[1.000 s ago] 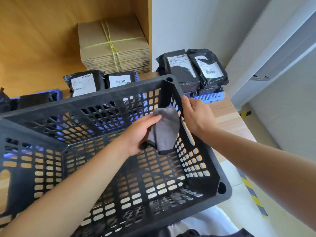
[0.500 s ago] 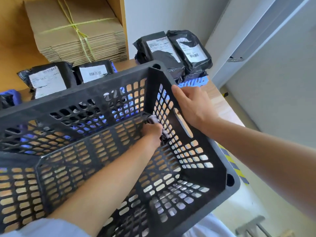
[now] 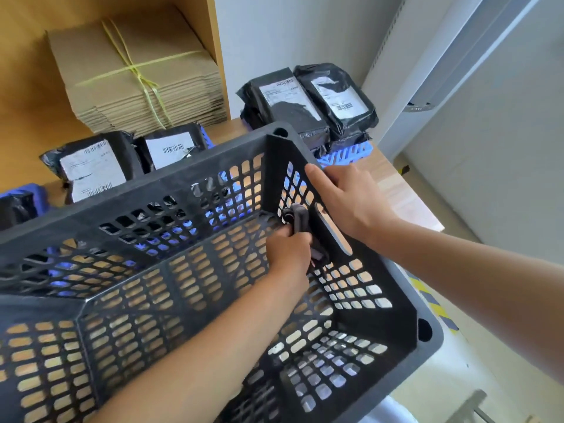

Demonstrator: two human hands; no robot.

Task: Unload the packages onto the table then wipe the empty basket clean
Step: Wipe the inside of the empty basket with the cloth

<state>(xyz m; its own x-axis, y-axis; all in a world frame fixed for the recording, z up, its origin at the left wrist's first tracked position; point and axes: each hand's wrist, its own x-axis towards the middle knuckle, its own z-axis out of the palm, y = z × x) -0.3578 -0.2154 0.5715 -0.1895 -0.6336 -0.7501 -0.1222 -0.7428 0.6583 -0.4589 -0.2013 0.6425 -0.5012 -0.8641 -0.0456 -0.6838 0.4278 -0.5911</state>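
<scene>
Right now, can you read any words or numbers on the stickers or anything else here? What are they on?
No text here can be read.
White labels on the two black packages at the back right: barcodes and print, too small and blurred.
White labels on the two black packages behind the basket: barcodes and print, blurred.
Basket, cloth, cardboard stack: no writing visible.

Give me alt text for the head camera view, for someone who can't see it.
A person's left hand presses a dark cloth against the inside wall of an empty black slotted basket, while the right hand grips its rim. Behind it, black labelled packages sit on a wooden table beside a tied bundle of flat cardboard.
</scene>
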